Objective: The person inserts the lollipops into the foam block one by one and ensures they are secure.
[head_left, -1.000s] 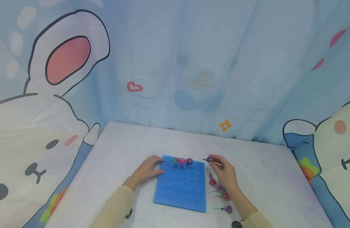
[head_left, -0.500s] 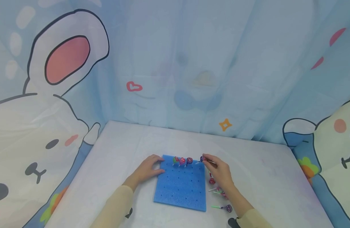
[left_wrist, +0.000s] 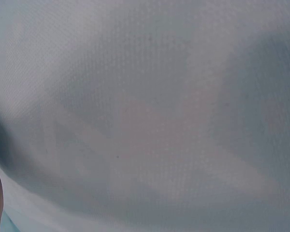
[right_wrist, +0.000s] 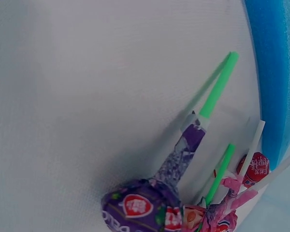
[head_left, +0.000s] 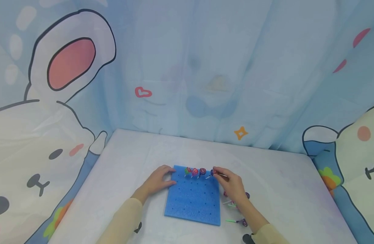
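Observation:
A blue foam board (head_left: 193,203) with small holes lies on the table. Three wrapped lollipops stand along its far edge: a green-and-red one (head_left: 188,170), a pink one (head_left: 194,172) and a dark purple one (head_left: 202,171). My right hand (head_left: 234,185) pinches a purple lollipop (head_left: 212,173) by its head over the far right corner, white stick slanting down to the left. Whether the tip is in a hole cannot be told. My left hand (head_left: 157,179) rests at the board's left edge, thumb and fingers spread. The left wrist view shows mostly white cloth.
Several loose lollipops lie right of the board, partly hidden by my right forearm. Among them are a purple one with a green stick (right_wrist: 140,205) and a red one (right_wrist: 254,169). A white cloth (head_left: 275,189) covers the table; a printed blue curtain (head_left: 187,67) hangs behind.
My right hand has moved left with the purple lollipop, from beside the board to over its far right corner, and the stick now tilts downward. The left hand has stayed put.

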The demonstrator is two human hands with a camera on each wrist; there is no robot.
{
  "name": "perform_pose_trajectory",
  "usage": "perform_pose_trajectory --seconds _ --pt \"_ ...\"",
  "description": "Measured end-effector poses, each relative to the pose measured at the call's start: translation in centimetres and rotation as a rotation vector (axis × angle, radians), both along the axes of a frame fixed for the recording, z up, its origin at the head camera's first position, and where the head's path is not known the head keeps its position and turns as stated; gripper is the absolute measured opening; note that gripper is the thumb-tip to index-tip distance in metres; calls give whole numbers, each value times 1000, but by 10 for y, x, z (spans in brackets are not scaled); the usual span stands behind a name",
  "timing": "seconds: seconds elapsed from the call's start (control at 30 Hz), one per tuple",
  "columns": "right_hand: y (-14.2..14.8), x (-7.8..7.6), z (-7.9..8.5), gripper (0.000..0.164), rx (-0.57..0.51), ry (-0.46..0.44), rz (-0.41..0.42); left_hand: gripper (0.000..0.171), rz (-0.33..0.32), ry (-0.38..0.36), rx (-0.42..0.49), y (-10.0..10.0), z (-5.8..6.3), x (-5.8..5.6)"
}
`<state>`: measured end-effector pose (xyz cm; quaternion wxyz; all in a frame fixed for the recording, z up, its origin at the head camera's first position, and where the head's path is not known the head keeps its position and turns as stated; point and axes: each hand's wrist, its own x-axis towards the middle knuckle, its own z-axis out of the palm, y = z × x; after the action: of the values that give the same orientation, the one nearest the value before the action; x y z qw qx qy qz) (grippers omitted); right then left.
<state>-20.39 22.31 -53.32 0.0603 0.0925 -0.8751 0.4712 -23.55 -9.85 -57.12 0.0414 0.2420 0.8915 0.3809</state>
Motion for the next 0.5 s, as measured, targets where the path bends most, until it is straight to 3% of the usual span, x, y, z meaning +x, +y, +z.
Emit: perform_pose_trajectory --seconds 0.5 --pt "-11 -3 -2 30 58 7 29 48 7 -2 -7 0 -3 -2"
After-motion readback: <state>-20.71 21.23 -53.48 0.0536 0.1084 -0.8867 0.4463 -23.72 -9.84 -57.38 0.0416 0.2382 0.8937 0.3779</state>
